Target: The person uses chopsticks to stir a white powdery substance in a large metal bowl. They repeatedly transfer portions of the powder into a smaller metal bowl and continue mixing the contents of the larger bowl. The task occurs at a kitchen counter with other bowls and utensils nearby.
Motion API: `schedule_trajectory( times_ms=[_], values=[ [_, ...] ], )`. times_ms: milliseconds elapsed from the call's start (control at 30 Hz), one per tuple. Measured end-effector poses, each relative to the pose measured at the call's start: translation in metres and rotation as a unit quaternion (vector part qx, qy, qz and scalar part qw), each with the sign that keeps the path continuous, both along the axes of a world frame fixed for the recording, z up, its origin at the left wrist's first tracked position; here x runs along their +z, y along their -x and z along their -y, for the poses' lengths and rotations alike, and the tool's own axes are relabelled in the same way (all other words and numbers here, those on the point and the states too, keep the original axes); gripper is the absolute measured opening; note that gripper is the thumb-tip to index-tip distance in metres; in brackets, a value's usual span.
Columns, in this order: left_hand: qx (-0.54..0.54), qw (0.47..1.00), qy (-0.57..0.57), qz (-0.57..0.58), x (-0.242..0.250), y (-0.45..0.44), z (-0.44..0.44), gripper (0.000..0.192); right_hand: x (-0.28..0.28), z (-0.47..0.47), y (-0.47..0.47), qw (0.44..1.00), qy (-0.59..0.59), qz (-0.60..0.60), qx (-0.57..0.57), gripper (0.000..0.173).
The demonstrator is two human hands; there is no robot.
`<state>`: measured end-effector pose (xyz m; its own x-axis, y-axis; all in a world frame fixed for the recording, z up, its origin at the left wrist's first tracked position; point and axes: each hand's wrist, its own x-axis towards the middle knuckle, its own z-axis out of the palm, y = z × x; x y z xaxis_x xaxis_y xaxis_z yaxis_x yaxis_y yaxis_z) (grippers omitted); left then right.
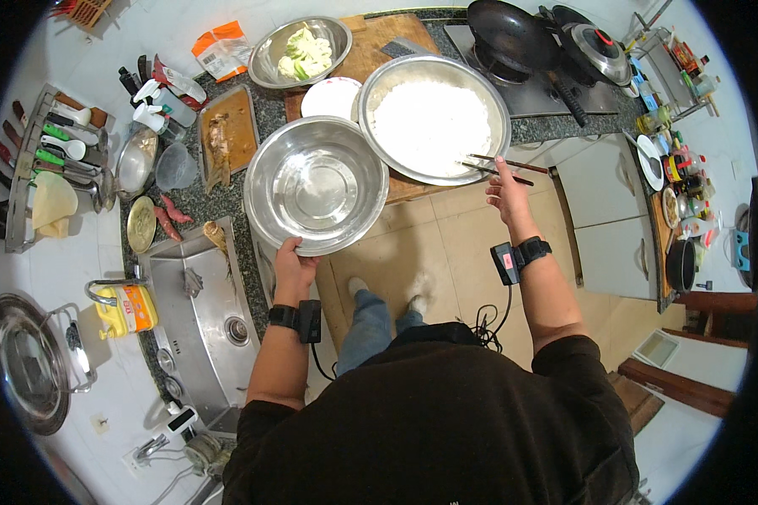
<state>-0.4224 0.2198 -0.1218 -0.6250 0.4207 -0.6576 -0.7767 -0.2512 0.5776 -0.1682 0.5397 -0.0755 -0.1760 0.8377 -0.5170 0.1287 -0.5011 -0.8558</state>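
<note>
My left hand (294, 268) grips the near rim of a wide stainless steel basin (319, 230), thumb over the edge. The basin's inside is bare and shiny. Right beside it, a second steel basin (369, 136) holds a bright white mass (426, 129), too overexposed to name surely, perhaps rice. At that basin's near right edge, my right hand (510, 197) holds a pair of dark chopsticks (508, 163), their tips over the white food. A white plate (330, 98) lies partly behind the two basins.
A steel bowl of cauliflower (306, 53) stands by the wooden cutting board (379, 38). To the left are a tray with a fish (220, 142), sweet potatoes (167, 221) and the sink (211, 315). A wok (511, 35) sits on the stove at right.
</note>
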Motion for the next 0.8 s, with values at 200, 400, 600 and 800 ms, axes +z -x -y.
schedule_trajectory(
  times_ms=[200,400,600,800],
  values=[
    [0.056,0.998,0.021,0.015,0.005,-0.001,-0.012,0.023,-0.007,-0.016,-0.009,0.993,-0.089,-0.064,-0.035,0.039],
    [0.017,1.000,0.024,-0.005,0.002,0.007,-0.010,0.026,-0.003,-0.020,-0.006,0.985,-0.100,-0.136,0.029,0.027],
    [-0.004,1.000,0.025,0.000,-0.007,0.018,-0.007,0.040,0.004,-0.018,-0.002,0.987,-0.114,-0.102,0.057,0.024],
    [-0.017,0.998,0.055,-0.018,-0.019,0.036,-0.004,0.030,0.003,-0.015,-0.001,0.986,-0.116,-0.098,0.063,0.024]
  ],
)
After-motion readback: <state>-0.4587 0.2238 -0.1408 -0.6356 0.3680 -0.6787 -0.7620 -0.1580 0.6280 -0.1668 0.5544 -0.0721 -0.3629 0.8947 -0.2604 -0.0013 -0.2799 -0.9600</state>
